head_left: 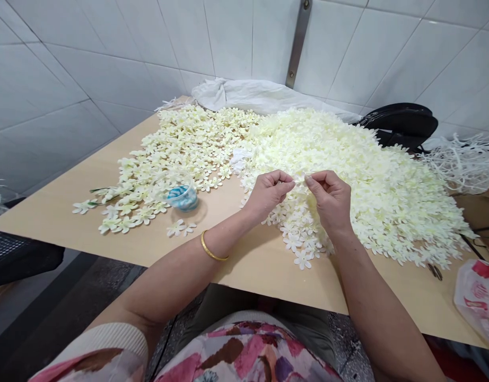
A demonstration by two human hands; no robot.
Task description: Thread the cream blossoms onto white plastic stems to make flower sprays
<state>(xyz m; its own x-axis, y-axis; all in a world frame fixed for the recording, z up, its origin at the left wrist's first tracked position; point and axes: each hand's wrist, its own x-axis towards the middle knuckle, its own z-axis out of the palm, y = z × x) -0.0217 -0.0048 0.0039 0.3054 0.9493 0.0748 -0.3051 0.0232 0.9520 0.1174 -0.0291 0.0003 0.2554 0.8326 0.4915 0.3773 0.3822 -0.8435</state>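
Both hands are raised close together over the front of a large heap of pale yellow-white artificial flowers [387, 201]. My left hand [268, 193] is closed in a pinch, thumb against fingertips, a gold bangle on its wrist. A small gap to the right, my right hand [332, 199] pinches too, its fingertips facing the left ones. Whatever sits between the fingertips is too small to make out against the flowers. Left of my left hand stands a small clear cup [183, 198] with blue and white contents. Loose flowers [181, 228] lie in front of it.
A looser spread of flowers [189, 143] covers the table's left part. White plastic sheeting [260, 95] lies behind, with a black bag [401, 124] at the back right. White stringy strands [463, 162], small scissors [435, 271] and a red-and-white plastic bag [479, 297] are at the right.
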